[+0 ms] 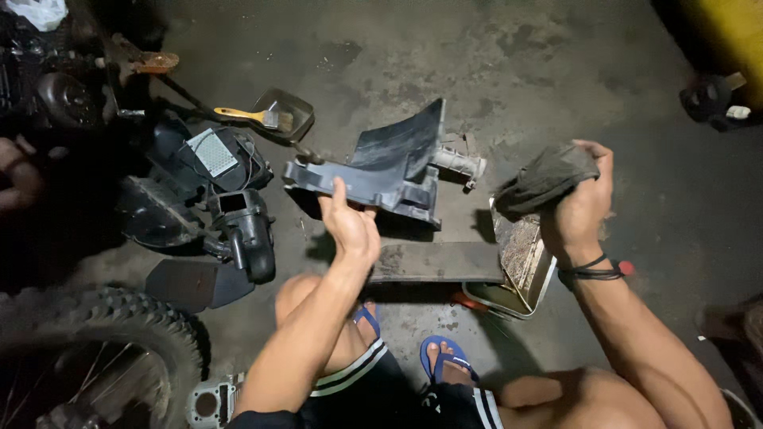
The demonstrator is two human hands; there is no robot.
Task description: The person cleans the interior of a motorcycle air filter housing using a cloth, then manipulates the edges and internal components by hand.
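Above grey floor, left hand (350, 226) grips fender (389, 171).

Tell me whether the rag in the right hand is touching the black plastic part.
Apart. The head view shows bare floor between the rag in the right hand and the black plastic part.

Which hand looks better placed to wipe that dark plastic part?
The right hand: it already grips the rag, beside the plastic part. The left hand is busy holding that part up.

No packages, labels, signs or screens can be made out on this dim workshop floor.
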